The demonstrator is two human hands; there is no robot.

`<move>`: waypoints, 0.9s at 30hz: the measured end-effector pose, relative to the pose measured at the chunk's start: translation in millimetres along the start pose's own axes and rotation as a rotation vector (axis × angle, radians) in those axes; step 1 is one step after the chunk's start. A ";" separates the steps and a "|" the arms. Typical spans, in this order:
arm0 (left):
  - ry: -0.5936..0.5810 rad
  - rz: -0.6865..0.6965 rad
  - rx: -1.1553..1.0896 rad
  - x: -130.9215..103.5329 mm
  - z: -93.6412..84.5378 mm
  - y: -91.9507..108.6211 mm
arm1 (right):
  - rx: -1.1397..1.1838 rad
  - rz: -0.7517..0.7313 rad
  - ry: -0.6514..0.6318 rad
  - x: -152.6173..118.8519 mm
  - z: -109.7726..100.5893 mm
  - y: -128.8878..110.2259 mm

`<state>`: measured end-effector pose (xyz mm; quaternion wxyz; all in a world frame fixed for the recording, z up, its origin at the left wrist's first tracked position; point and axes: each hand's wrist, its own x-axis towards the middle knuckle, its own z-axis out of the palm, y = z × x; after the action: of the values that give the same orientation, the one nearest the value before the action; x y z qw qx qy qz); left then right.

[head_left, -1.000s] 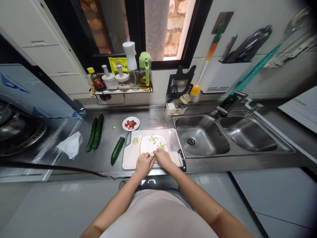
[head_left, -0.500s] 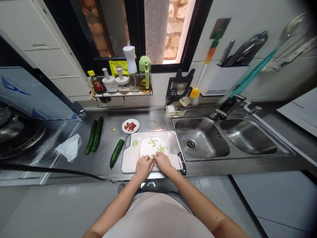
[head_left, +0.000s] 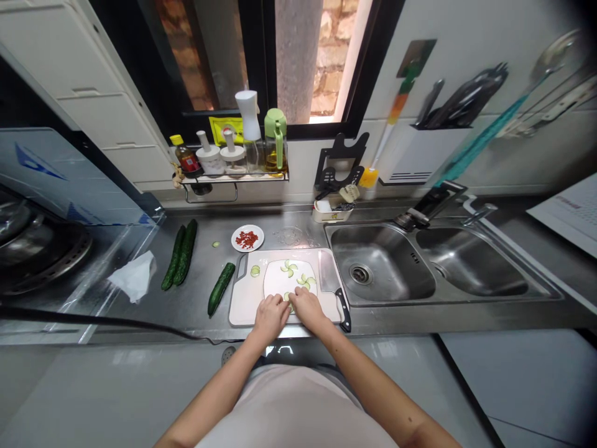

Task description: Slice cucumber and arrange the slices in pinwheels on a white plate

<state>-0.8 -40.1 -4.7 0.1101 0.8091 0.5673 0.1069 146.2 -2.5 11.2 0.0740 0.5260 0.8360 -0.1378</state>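
A white square plate lies on the cutting board. Two pinwheels of thin cucumber slices, one near the top and one at the right, lie on it. At the plate's near edge, my left hand and my right hand meet with curled fingers over more cucumber slices, partly hidden. Both hands' fingertips pinch at these slices. A small stack of cucumber slices sits on the board left of the plate. On the board's right side rests a knife, its black handle towards me.
Left of the board lies a cut cucumber, with two whole cucumbers farther left. A small dish of chopped red pieces stands behind the board. White tissue lies near the stove. The double sink is at the right.
The view has shifted slightly. My hands stay at the plate's near edge, with only tiny finger movement; the slices and the other things have not visibly moved.
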 end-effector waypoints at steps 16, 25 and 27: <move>0.060 -0.101 -0.204 1.1 -5.5 -6.2 | 0.108 0.068 0.054 -2.5 -10.4 2.5; 0.328 -0.524 -0.380 24.2 -14.9 -57.8 | 0.295 0.079 0.213 -8.1 -9.4 10.2; 0.335 -0.572 -0.379 26.6 -16.5 -66.8 | 0.329 0.077 0.244 -9.1 -9.0 11.4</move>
<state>-56.6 8.1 -7.8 0.1888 0.5550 0.7504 0.3054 160.5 -2.9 20.5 -0.1097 0.5752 0.7843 -0.2050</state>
